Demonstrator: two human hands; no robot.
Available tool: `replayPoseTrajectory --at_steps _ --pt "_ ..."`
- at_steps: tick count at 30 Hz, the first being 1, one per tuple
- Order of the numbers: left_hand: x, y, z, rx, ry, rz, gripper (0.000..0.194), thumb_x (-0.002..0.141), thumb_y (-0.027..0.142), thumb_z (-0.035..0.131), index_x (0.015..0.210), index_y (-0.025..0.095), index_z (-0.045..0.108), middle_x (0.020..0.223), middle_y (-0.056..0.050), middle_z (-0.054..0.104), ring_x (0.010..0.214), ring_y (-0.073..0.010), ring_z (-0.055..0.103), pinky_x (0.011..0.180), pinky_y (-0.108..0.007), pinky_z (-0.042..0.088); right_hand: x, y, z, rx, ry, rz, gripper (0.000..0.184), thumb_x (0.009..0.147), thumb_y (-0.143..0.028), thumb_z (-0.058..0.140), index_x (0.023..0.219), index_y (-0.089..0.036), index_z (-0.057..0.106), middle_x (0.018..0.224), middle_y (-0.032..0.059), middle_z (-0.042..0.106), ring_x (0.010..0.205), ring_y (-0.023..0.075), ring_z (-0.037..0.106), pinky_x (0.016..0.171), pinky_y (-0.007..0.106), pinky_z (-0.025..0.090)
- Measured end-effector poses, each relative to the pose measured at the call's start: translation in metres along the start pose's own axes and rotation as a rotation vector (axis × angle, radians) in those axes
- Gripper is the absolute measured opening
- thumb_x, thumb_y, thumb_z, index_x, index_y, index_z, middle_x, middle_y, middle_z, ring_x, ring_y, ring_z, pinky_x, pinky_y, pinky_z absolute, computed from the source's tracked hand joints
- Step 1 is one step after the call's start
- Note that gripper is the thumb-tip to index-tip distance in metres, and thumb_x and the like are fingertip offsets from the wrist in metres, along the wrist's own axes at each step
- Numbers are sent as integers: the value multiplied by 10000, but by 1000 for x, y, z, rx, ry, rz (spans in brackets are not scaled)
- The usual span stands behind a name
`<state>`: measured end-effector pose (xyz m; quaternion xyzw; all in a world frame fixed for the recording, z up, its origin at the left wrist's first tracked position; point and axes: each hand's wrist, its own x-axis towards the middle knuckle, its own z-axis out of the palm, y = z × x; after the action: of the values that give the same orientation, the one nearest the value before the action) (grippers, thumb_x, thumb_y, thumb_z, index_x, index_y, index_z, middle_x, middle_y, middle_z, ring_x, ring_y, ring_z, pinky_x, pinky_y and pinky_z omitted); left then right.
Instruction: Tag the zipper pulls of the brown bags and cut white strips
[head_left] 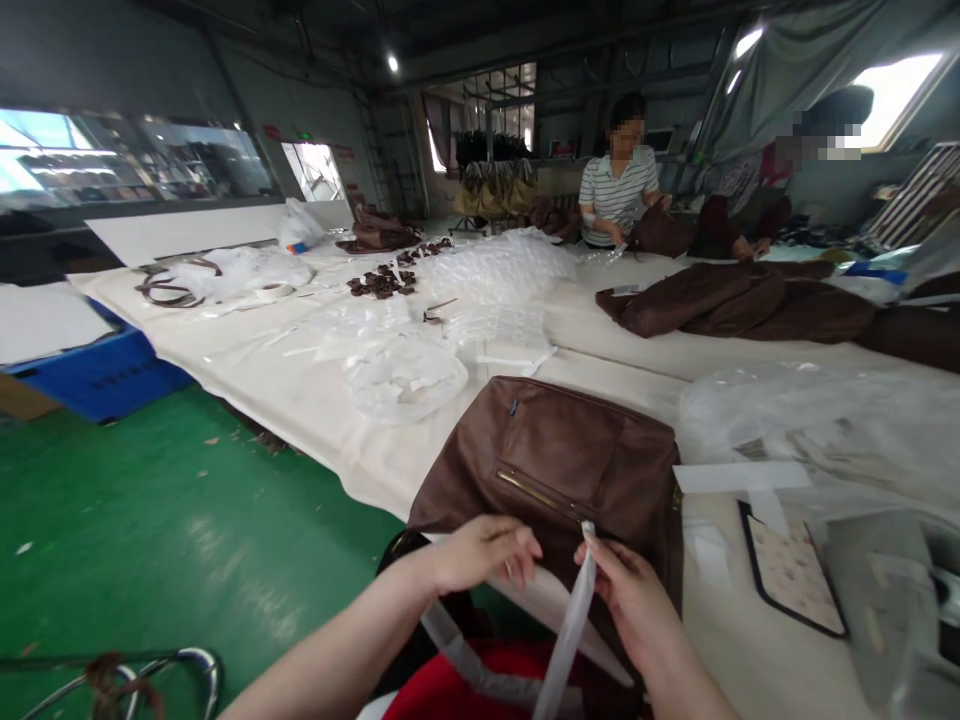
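A brown leather bag [559, 435] with a brass zipper [544, 495] lies on the table edge in front of me. My right hand [622, 585] pinches the upper end of a long white plastic strip [571, 630] between thumb and fingers, just below the zipper. From there the strip hangs down toward my lap. To its left, my left hand [491, 552] is held over the bag's near edge, its fingers loosely bent and apart, with nothing seen in them. A pale sheet [544, 600] shows beneath the hands; its lower part is partly hidden.
On the white table [322, 440] lie clear plastic bags [405, 375], small brown pieces [382, 280] and brown bags [735, 300]. A phone [793, 575] rests at right. Two people work across the table, one in a striped shirt [619, 190]. A blue crate [105, 375] stands left.
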<state>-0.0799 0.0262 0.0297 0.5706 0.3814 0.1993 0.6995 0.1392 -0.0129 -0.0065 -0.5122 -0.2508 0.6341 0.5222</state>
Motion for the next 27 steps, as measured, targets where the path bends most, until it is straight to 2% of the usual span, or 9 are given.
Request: replayPoseTrajectory --at_steps 2,4,7,12,14,16,19,23,27 --pt "-11 14 -34 68 250 102 557 816 654 531 966 129 645 802 -72 679 682 -148 613 645 -266 469 2 2 -2 11 35 -12 369 583 -497 840 641 -154 718 668 27 676 614 132 566 545 214 443" --pt "-21 21 -67 126 566 112 570 777 669 545 937 130 638 790 -75 676 683 -166 622 641 -282 482 2 3 -5 -4 35 14 377 576 -507 835 668 -157 727 722 48 708 655 158 601 583 236 470" --pt "-35 20 -102 169 780 59 568 771 657 523 962 132 621 852 -94 693 762 -200 653 681 -313 507 -3 0 -11 -113 3 56 420 619 -546 788 769 -157 741 814 77 735 697 195 638 606 273 498" --pt "-39 -2 -127 254 907 -38 612 733 652 548 1030 121 613 1048 -159 693 962 -273 663 781 -359 533 -20 -30 -30 -566 9 -11 510 729 -641 611 964 -203 725 991 87 746 933 274 666 775 335 519" --pt "-33 -11 -129 296 935 -65 637 704 652 583 1053 121 618 1097 -173 686 1012 -298 654 815 -375 530 -25 -42 -45 -762 135 -104 491 727 -635 576 964 -227 714 997 76 743 951 280 663 828 350 504" --pt "-26 -17 -129 329 930 -76 643 692 643 607 1071 123 627 1111 -169 690 1043 -310 647 855 -386 520 -28 -48 -66 -926 358 -180 487 713 -620 544 970 -235 698 1003 80 735 905 287 669 824 379 501" --pt "-15 -17 -124 355 891 -71 633 702 619 618 1100 128 632 1131 -154 692 1091 -311 628 924 -387 494 -30 -46 -95 -1077 574 -190 527 702 -609 507 993 -202 671 1005 121 722 831 302 678 789 425 509" --pt "0 -10 -118 365 823 -56 588 732 603 596 1112 156 639 1159 -120 692 1097 -309 628 936 -370 494 -25 -34 -109 -1012 528 -159 541 708 -621 526 989 -176 653 1010 146 732 947 317 682 839 403 518" --pt "14 -8 -120 383 786 -48 580 711 619 620 1065 162 652 1124 -125 703 1094 -342 622 939 -403 488 -13 -30 -93 -798 439 -145 585 718 -621 588 1076 -161 637 987 117 748 959 302 693 879 382 518"
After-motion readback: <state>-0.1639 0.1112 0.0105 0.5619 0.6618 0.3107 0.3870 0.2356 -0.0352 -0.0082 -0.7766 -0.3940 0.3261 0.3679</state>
